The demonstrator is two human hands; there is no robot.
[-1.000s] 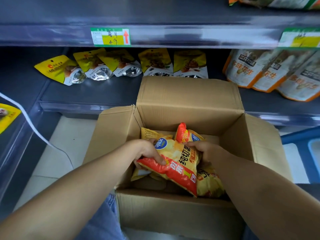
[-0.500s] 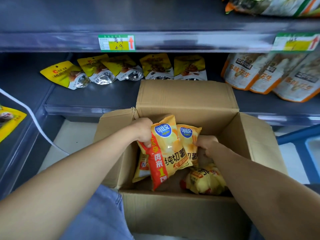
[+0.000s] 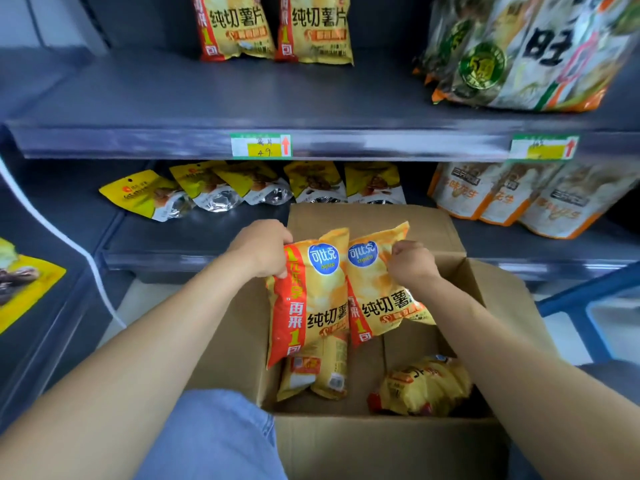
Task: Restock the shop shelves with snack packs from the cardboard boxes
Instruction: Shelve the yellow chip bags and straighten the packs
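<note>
An open cardboard box [image 3: 374,452] stands on the floor below the shelves. My left hand [image 3: 263,251] grips the top left corner of a yellow and red chip pack [image 3: 311,299], held upright above the box. My right hand [image 3: 412,265] pinches the top of a second chip pack [image 3: 381,306] of the same kind beside it. Two more yellow packs [image 3: 422,386] lie on the box bottom. On the upper shelf [image 3: 207,98] stand two matching chip packs [image 3: 273,26].
The lower shelf holds yellow pouches [image 3: 221,188] on the left and orange and white bags [image 3: 519,192] on the right. Large clear bags [image 3: 519,53] fill the upper shelf's right side. A price tag [image 3: 261,145] marks the shelf edge. A blue frame [image 3: 588,306] stands at right.
Both hands have lifted the two chip packs up out of the box and turned them upright. The view has tilted up, showing the upper shelf.
</note>
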